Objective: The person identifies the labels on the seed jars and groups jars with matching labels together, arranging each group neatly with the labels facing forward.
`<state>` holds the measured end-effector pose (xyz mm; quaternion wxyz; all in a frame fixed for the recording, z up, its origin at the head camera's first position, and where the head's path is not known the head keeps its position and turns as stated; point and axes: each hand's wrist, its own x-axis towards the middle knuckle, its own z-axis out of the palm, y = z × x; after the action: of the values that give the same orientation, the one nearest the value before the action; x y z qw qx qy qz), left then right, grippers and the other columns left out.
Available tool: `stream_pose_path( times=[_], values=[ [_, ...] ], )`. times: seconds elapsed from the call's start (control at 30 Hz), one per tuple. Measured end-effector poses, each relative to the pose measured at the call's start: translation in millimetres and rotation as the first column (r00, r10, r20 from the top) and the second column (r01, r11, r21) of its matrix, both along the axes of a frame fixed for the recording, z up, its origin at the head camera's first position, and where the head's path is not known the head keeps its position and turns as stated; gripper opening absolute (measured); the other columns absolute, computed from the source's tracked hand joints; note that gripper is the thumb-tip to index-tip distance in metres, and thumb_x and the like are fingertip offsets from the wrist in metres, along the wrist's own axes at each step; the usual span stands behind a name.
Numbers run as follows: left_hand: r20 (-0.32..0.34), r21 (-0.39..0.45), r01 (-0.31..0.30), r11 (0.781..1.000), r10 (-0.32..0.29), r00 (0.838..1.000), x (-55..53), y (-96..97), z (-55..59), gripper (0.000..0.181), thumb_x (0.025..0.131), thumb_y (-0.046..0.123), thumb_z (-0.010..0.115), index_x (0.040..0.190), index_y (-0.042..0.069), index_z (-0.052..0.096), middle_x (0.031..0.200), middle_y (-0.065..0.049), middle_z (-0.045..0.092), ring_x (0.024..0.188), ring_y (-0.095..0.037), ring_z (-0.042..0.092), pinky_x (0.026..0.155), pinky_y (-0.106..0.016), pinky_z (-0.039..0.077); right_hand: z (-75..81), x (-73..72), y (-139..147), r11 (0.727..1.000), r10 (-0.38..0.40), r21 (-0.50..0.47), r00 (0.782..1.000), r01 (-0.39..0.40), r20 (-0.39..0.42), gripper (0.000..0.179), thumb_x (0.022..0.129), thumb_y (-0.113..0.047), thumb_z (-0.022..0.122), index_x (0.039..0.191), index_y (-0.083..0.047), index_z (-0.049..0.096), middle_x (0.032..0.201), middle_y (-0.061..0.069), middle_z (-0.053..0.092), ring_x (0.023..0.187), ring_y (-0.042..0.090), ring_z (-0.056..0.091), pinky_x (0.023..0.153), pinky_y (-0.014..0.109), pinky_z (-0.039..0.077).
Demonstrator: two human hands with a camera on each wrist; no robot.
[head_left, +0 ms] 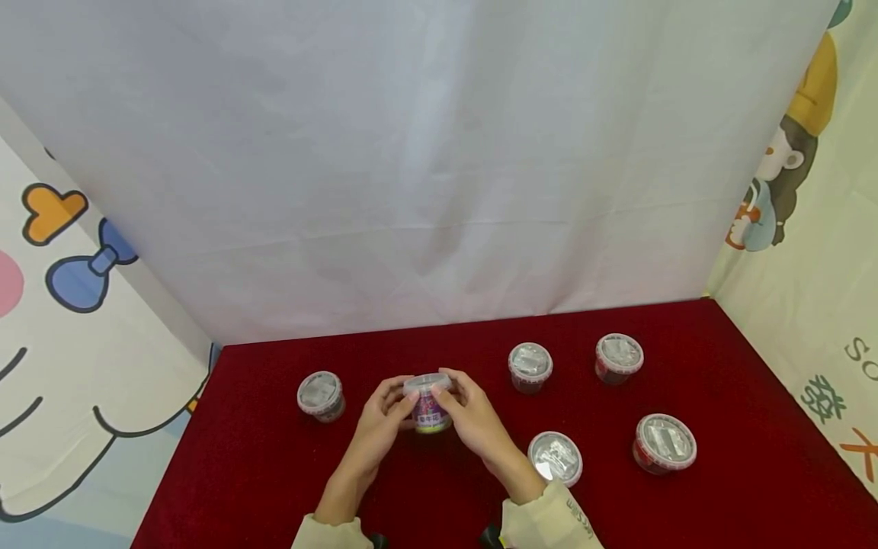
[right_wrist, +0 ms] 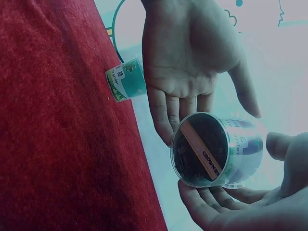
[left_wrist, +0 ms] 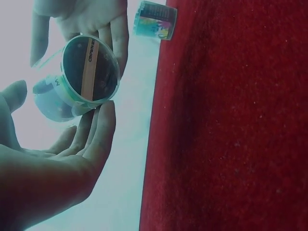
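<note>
Tub [head_left: 430,414] | left hand [head_left: 377,421], right hand [head_left: 479,419] both grasping its sides | likely light, slick; hold mid-wall | 4 other tubs [head_left: 530,363] to its right

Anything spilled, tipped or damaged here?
Nothing stands out. The left hand and right hand hold one cup that looks intact; the other five cups stand upright, lids on, and no spill shows on the red cloth.

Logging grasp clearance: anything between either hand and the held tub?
Nothing visible: the left hand and right hand both hold the tub directly, one from each side. The five other tubs sit on the red surface, none in between.
</note>
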<state>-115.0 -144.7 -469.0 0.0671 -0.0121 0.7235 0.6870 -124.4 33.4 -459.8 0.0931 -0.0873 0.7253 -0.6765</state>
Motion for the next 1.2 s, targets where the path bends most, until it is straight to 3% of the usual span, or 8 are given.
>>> stream_pose_path(
  times=[0.27, 0.97, 1.2],
  values=[
    [-0.003, -0.005, 0.005, 1.0, -0.005, 1.0, 0.2, -0.7, 0.1, 0.048, 0.109, 0.02, 0.061, 0.149, -0.004, 0.048, 0.146, -0.023, 0.058, 0.12, -0.023, 0.064, 0.095, -0.041, 0.058, -2.7, -0.2, 0.5, 1.0, 0.013, -0.007, 1.0, -0.013, 0.003, 0.05, 0.112, -0.022, 0.055, 0.152, 0.007, 0.046, 0.148, 0.03, 0.056, 0.136, 0.045, 0.056, 0.112, 0.059, 0.045],
    [0.001, -0.022, -0.008, 1.0, 0.008, 1.0, 0.2, -3.8, 0.8, 0.046, 0.108, 0.019, 0.063, 0.147, -0.002, 0.05, 0.144, -0.022, 0.06, 0.111, -0.016, 0.066, 0.091, -0.032, 0.057, -4.4, -5.7, -0.2, 0.999, 0.042, 0.023, 0.999, -0.042, 0.019, 0.054, 0.111, -0.025, 0.058, 0.154, 0.005, 0.046, 0.152, 0.029, 0.054, 0.134, 0.044, 0.058, 0.109, 0.058, 0.048],
    [-0.007, -0.031, -0.019, 0.999, 0.019, 1.0, -0.6, -5.5, 0.0, 0.049, 0.108, 0.02, 0.063, 0.149, -0.002, 0.049, 0.146, -0.023, 0.059, 0.115, -0.018, 0.065, 0.092, -0.033, 0.057, -4.8, -8.0, -2.3, 0.998, 0.046, 0.043, 0.999, -0.047, 0.024, 0.053, 0.111, -0.025, 0.058, 0.154, 0.003, 0.046, 0.153, 0.029, 0.053, 0.134, 0.044, 0.057, 0.109, 0.059, 0.048]
  ],
)
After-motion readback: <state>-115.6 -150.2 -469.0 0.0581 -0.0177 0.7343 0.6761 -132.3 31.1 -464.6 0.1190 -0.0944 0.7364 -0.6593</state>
